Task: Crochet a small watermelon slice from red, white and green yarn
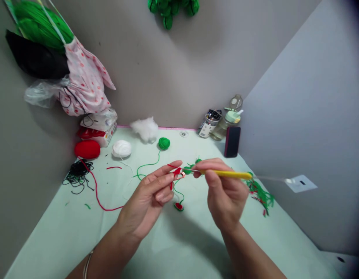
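Observation:
A small red crochet piece (177, 171) is pinched between the thumb and fingers of my left hand (148, 190), with red yarn across the index finger. My right hand (227, 193) grips a crochet hook by its yellow handle (231, 174). The hook's metal tip reaches the red piece; whether it sits inside a stitch is too small to tell. From a red yarn ball (88, 149) on the left, a strand (97, 192) runs to behind my left wrist. Below the hands lies a round red piece with a green edge (178, 206), joined to green yarn.
At the back are a white yarn ball (121, 148), a green yarn ball (164, 143) and white stuffing (146, 130). Tangled black yarn (79, 172) lies left. A phone (232, 142), bottle (222, 128) and jar (208, 124) stand back right, with yarn scraps (263, 197) nearer.

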A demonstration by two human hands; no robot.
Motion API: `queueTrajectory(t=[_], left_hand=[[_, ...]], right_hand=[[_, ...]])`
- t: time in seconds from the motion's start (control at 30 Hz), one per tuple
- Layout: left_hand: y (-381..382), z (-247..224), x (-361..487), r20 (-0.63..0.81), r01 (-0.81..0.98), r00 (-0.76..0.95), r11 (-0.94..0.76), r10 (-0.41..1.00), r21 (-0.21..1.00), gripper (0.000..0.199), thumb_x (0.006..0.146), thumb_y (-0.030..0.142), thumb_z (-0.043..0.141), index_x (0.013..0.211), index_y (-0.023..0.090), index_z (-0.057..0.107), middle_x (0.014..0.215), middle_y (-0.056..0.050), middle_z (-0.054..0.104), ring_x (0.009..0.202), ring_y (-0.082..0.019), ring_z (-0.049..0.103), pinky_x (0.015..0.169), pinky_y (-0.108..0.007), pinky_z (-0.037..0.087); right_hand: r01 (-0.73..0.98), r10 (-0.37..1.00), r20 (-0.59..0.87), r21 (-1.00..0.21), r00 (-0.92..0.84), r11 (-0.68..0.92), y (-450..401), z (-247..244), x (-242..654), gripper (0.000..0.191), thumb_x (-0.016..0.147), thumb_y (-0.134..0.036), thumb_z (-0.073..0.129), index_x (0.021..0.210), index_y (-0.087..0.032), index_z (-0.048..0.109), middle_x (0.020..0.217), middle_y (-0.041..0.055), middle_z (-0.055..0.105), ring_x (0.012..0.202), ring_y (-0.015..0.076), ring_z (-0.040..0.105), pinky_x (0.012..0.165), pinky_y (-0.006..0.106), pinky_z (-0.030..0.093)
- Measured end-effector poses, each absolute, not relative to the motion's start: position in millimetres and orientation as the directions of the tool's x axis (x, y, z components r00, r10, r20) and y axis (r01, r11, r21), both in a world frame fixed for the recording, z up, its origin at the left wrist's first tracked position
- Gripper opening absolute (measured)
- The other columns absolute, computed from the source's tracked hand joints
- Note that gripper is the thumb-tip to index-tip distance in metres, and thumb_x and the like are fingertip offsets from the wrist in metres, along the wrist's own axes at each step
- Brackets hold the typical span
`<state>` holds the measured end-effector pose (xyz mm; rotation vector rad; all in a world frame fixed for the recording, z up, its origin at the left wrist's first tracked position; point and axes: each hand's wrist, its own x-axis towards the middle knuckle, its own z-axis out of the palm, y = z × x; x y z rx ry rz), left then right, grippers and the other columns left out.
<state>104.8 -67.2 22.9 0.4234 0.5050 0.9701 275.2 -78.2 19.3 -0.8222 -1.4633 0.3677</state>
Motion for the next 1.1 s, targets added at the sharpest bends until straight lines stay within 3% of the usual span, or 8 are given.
queueTrajectory(t=[0.13,0.23,0.43,0.63,0.77,0.87,1.0,1.1], left_hand=[[-67,22,102,-0.204,-0.629,0.405,0.434,0.891,0.645,0.022,0.079,0.021,0.090,0.102,0.018,0.089,0.076,0.003,0.058,0.053,-0.002,0.033,0.050,-0.013,0.036],[-74,20,106,-0.140,-0.521,0.297,0.283,0.945,0.806,0.037,0.084,0.025,0.089,0.120,0.031,0.085,0.083,0.003,0.065,0.075,-0.009,0.056,0.076,-0.018,0.049],[-80,17,109,-0.156,-0.434,0.275,0.267,0.949,0.860,0.057,0.085,0.036,0.090,0.140,0.037,0.073,0.095,0.001,0.072,0.112,-0.022,0.061,0.108,-0.036,0.041],[-71,23,104,-0.185,-0.557,0.417,0.411,0.890,0.722,0.037,0.084,0.031,0.088,0.120,0.027,0.083,0.090,0.000,0.069,0.108,-0.023,0.061,0.116,-0.042,0.033],[-72,26,102,-0.177,-0.565,0.389,0.386,0.904,0.730,0.042,0.086,0.027,0.085,0.127,0.030,0.080,0.087,0.002,0.068,0.099,-0.021,0.061,0.112,-0.041,0.036],[-75,27,103,-0.162,-0.539,0.293,0.303,0.942,0.786,0.046,0.086,0.025,0.086,0.130,0.033,0.079,0.084,0.004,0.068,0.092,-0.017,0.061,0.103,-0.034,0.042],[-76,25,107,-0.183,-0.570,0.289,0.323,0.939,0.755,0.054,0.083,0.028,0.091,0.134,0.031,0.076,0.085,0.003,0.072,0.088,-0.015,0.062,0.092,-0.029,0.047],[-73,23,107,-0.232,-0.632,0.390,0.443,0.891,0.636,0.049,0.081,0.029,0.093,0.128,0.022,0.079,0.092,-0.001,0.074,0.095,-0.016,0.064,0.096,-0.030,0.049]], right_hand=[[-0.045,0.830,0.533,-0.836,0.166,0.546,-74,28,278,0.021,0.105,-0.026,0.063,0.094,-0.024,0.081,0.084,0.0019,0.071,0.067,0.0143,0.066,0.063,0.029,0.058],[0.071,0.827,0.557,-0.830,0.075,0.553,-78,28,276,0.019,0.106,-0.025,0.062,0.096,-0.024,0.079,0.084,0.0026,0.072,0.070,0.0165,0.068,0.063,0.031,0.059],[0.660,0.480,0.850,-0.236,-0.215,0.713,-88,18,268,0.039,0.098,-0.003,0.065,0.126,-0.027,0.078,0.118,0.0110,0.081,0.103,0.0248,0.075,0.086,0.040,0.063],[0.138,0.789,0.612,-0.787,0.050,0.601,-82,24,271,0.018,0.106,-0.021,0.063,0.107,-0.027,0.080,0.098,0.0034,0.082,0.088,0.0192,0.076,0.077,0.034,0.063],[0.010,0.870,0.490,-0.872,0.044,0.490,-84,28,274,0.022,0.110,-0.031,0.057,0.102,-0.024,0.077,0.091,0.0033,0.081,0.075,0.0173,0.075,0.072,0.034,0.064],[0.292,0.741,0.671,-0.703,-0.028,0.648,-88,27,274,0.021,0.109,-0.020,0.055,0.112,-0.025,0.075,0.097,0.0046,0.081,0.080,0.0181,0.075,0.073,0.034,0.063],[0.622,0.490,0.809,-0.208,-0.325,0.755,-91,24,271,0.028,0.101,-0.009,0.064,0.120,-0.025,0.077,0.104,0.0085,0.080,0.094,0.0229,0.077,0.079,0.036,0.064],[0.597,0.537,0.812,-0.318,-0.230,0.737,-90,23,271,0.034,0.101,-0.006,0.061,0.122,-0.027,0.077,0.108,0.0082,0.078,0.098,0.0220,0.075,0.081,0.036,0.063]])
